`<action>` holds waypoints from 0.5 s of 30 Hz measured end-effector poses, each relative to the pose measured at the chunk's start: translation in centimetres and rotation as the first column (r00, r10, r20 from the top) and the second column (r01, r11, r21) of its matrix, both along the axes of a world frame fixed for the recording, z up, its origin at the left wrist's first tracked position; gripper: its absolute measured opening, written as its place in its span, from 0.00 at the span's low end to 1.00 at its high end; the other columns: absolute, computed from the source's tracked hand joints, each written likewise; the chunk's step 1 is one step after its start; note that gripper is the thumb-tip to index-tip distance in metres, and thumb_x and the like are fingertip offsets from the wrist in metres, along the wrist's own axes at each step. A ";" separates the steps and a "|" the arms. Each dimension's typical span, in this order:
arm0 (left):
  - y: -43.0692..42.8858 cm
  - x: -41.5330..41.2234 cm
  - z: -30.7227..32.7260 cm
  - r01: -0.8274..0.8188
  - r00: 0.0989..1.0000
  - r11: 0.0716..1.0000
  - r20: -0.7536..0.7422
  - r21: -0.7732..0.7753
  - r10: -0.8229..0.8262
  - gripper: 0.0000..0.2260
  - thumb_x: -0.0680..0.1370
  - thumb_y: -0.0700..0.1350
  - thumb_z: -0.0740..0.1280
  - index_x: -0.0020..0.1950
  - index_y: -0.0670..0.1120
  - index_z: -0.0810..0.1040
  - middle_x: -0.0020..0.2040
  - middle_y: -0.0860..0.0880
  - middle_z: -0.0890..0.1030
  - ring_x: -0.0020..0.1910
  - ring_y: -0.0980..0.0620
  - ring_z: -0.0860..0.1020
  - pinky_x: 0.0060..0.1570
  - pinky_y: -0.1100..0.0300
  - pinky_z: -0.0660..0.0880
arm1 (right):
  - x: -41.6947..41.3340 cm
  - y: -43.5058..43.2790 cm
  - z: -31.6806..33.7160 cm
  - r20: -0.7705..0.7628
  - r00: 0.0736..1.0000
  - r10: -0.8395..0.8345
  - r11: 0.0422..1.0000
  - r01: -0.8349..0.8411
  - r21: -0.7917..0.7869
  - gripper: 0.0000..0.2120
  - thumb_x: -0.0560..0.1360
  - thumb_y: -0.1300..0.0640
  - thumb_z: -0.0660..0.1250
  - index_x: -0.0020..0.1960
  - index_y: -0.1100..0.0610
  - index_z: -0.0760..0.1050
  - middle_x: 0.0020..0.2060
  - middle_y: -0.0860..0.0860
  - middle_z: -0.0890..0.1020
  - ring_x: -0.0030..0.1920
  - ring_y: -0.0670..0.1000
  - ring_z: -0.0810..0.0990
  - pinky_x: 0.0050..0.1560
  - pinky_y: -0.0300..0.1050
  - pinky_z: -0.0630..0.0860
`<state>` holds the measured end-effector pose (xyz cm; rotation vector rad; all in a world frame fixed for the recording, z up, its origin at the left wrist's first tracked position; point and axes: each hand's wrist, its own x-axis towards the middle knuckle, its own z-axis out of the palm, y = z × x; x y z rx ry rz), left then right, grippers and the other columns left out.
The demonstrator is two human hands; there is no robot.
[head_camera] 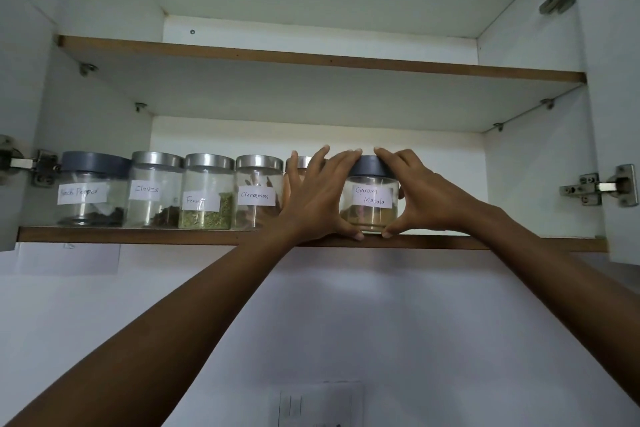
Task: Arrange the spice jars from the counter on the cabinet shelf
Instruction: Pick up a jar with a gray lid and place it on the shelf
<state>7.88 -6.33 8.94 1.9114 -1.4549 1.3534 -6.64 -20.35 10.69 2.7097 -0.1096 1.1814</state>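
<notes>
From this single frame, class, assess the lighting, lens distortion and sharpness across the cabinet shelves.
Head view: dim, even light, no hard shadows; wide-angle lens slants the brown-edged upper shelf and lower shelf; label sharp on the grey-lidded glass Garam Masala jar gripped by left hand and right hand; far-left grey-lidded Black Pepper jar, label smeared.

Garam Masala jar [370, 205] upright, rightmost of the labelled jars [206, 198] on shelf [138, 235]

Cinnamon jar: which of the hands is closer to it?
Left. The left hand lies just right of the Cinnamon jar, cupping one side of the Garam Masala jar; the right hand cups its other side, further right.
</notes>
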 end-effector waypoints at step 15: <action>0.3 3.5 -4.0 -0.269 0.955 0.955 0.094 -0.125 0.281 0.38 0.75 0.67 0.43 0.77 0.45 0.39 0.77 0.45 0.37 0.76 0.44 0.36 0.71 0.46 0.32 | 2.7 -0.8 0.2 -0.046 0.999 -0.010 0.999 0.012 0.033 0.56 0.56 0.53 0.82 0.73 0.50 0.51 0.64 0.52 0.62 0.51 0.57 0.75 0.51 0.50 0.75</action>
